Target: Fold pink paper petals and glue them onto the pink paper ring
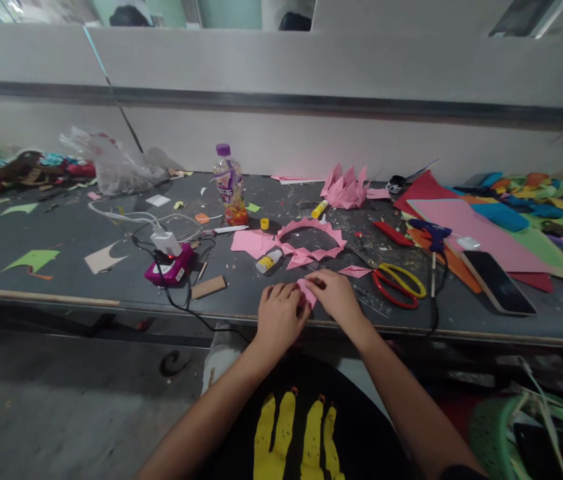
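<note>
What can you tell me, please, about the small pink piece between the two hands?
The small pink piece looks like matte paper, plain pale pink. The left hand grips its left side and the right hand its upper right. It sits by the near edge of the dark tabletop, closer to the wearer than the spiky pink ring. Fingers cover much of it, so its full outline and any folds cannot be told.
</note>
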Motion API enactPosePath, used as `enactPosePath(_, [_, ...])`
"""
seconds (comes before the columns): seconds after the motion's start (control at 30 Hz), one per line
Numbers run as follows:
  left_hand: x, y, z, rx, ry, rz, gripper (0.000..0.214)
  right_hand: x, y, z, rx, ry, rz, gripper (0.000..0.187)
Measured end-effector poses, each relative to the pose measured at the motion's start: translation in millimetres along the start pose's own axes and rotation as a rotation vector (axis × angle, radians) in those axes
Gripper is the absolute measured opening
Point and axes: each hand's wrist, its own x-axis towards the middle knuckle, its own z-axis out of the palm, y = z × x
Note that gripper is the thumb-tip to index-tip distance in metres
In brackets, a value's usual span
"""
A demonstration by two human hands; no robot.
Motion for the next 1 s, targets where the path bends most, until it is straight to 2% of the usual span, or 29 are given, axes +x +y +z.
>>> enactPosePath(0.17, [2,-3,0.2,-0.015,-0.016,0.023,0.015,-12,3,0,-0.015,0.007,-0.147,0.019])
enactPosePath(0.33, [6,-10,-1.3,-0.004,-0.097,0.108,0.028,-15,11,0,0.041,0.004,-0.143,0.02])
enactPosePath(0.57, [8,-13,-6.4,-0.041,-0.128,0.117,0.016,-16,11,-1,-0.009,0.048,-0.078,0.017])
enactPosePath(0.8, [7,-13,-2.7,-0.091,-0.115,0.057,0.026,-22,8,-2,-0.197,0.001,-0.33,0.022])
enactPosePath(1.0, [7,-13,-1.9,-0.099,-0.123,0.025,0.032,-21,7,-8,-0.245,-0.065,-0.414,0.023])
